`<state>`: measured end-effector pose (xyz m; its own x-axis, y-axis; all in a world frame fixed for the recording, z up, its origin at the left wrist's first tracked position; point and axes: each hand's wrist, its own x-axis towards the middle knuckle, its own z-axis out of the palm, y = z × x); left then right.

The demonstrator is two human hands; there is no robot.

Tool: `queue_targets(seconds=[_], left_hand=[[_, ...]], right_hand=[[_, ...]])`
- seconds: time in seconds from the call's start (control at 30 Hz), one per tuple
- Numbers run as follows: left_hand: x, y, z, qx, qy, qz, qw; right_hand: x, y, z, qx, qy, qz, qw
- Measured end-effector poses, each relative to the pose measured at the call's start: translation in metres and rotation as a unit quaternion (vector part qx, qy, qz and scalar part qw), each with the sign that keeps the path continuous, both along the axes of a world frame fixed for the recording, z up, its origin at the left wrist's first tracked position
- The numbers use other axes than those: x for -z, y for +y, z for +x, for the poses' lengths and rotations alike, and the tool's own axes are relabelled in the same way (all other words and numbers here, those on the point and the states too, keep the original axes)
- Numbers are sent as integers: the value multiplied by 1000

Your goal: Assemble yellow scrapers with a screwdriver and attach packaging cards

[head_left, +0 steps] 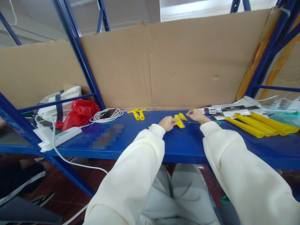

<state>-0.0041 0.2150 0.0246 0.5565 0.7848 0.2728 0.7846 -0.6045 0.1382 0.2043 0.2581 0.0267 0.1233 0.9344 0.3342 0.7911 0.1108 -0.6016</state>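
My left hand (pixel 167 123) rests at the middle of the blue shelf top (pixel 140 140), its fingers closed on a flat yellow piece (pixel 179 122) with a pale strip along its edge. A smaller yellow piece (pixel 182 116) lies just behind it. To the right, my right hand (pixel 197 115) is closed with thumb and fingers together; what it pinches, if anything, is too small to name. A thin screwdriver with a green handle (pixel 217 122) lies under and beside my right hand, its shaft pointing left.
Two yellow T-shaped handles (pixel 139 114) lie behind on the left, near a coiled white cable (pixel 107 115). Farther left are a power strip (pixel 67 134) and red bag (pixel 82 112). Yellow tubes (pixel 260 123) and packets (pixel 235 111) lie right. Cardboard (pixel 187 62) stands behind.
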Motion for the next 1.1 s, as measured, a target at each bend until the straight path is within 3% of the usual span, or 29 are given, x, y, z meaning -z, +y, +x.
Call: queue_targets(seconds=[0.23, 0.53, 1.1], left_hand=[[5, 7, 0, 20, 13, 21, 1000], [4, 7, 1, 33, 27, 26, 999], [4, 4, 5, 50, 37, 53, 997]], right_hand=[[-4, -9, -19, -97, 89, 7, 991], [-1, -21, -33, -138, 156, -27, 978], [8, -8, -33, -142, 66, -10, 988]])
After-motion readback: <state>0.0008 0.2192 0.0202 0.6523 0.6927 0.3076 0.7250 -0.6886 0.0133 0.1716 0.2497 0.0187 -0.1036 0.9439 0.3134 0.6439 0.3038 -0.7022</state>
